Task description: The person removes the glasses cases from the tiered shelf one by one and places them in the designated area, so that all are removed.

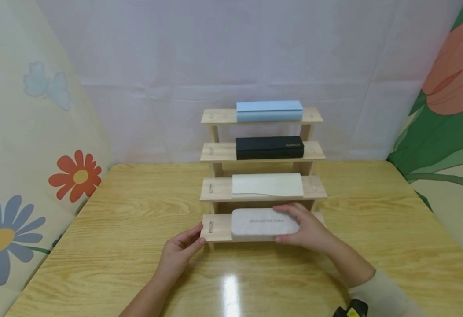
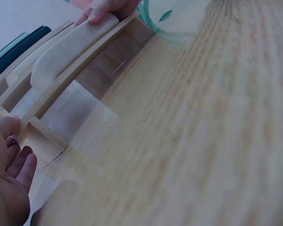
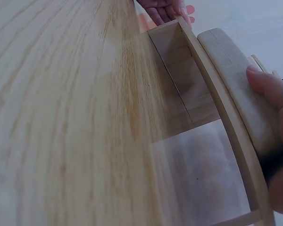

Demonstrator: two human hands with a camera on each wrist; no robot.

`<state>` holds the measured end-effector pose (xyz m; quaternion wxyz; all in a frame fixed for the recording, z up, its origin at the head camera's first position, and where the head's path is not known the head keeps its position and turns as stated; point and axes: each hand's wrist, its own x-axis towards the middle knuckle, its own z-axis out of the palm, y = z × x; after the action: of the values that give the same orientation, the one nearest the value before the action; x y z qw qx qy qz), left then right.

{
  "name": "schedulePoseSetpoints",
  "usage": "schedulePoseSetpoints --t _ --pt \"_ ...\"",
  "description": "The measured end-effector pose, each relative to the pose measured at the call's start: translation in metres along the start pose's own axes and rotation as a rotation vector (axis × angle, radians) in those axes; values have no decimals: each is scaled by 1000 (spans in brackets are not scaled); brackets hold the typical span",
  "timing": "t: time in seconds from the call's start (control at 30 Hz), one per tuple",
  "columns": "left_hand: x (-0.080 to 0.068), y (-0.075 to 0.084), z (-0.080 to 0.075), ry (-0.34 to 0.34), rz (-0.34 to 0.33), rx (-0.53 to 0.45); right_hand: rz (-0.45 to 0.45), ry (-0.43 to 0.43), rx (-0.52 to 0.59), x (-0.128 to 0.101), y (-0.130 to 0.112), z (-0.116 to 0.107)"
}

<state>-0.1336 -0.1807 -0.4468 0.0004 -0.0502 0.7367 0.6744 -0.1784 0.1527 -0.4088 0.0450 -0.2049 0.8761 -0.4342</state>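
A wooden four-step shelf point(image 1: 215, 227) stands on the table. On its lowest step lies a pale grey case point(image 1: 261, 223) with faint lettering. My right hand point(image 1: 306, 229) grips the case's right end, fingers over the top and thumb at the front; the right wrist view shows those fingers point(image 3: 273, 94) lying on the case point(image 3: 236, 70). My left hand point(image 1: 181, 248) touches the left front corner of the lowest step with relaxed fingers and holds nothing. In the left wrist view, the left hand point(image 2: 7, 169) sits beside the board, with the case point(image 2: 70, 47) further along.
The steps above carry a cream case point(image 1: 267, 185), a black case point(image 1: 269, 148) and a light blue case point(image 1: 269, 111) on top. The glossy wooden table point(image 1: 97, 229) is bounded by flower-printed cloth walls left and right and a pale wall behind.
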Motion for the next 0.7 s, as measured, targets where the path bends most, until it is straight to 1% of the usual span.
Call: schedulePoseSetpoints --t 0.2,0.47,0.57,0.7 --pt "-1 1 0 -6 2 4 -7 31 1 0 1 2" --pt "-2 1 1 -4 -4 17 42 44 29 -5 -3 3" --pt "-1 1 1 -3 -8 28 37 52 40 -7 -5 2" --pt "0 3 1 1 -24 32 4 74 36 -10 -8 1"
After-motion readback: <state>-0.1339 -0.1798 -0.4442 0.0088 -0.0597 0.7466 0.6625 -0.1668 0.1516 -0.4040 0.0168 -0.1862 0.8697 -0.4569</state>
